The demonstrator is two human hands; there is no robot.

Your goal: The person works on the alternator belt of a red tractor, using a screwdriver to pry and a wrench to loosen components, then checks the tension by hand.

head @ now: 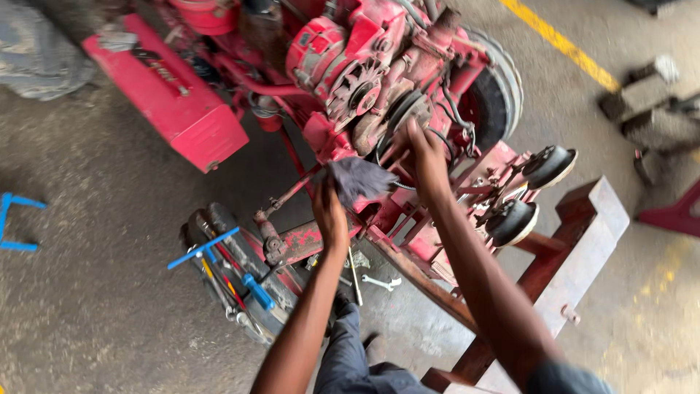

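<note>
My left hand (329, 211) pinches a rag (357, 179); my right hand (423, 157), fingers spread and empty, steadies the pulley (405, 109). Best wiped firmly, clear of belts.

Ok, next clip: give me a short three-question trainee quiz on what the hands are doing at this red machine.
1. True or false: the left hand holds a dark cloth.
2. What does the right hand reach to? A) the blue-handled tool on the floor, B) the belt pulley area of the red engine, C) the yellow floor line.
3. Fill in: a small silver ____ lies on the floor below the red frame, between the two forearms.

Key
1. True.
2. B; its fingers are at the pulley, though exact contact is hard to tell.
3. Wrench.
</note>
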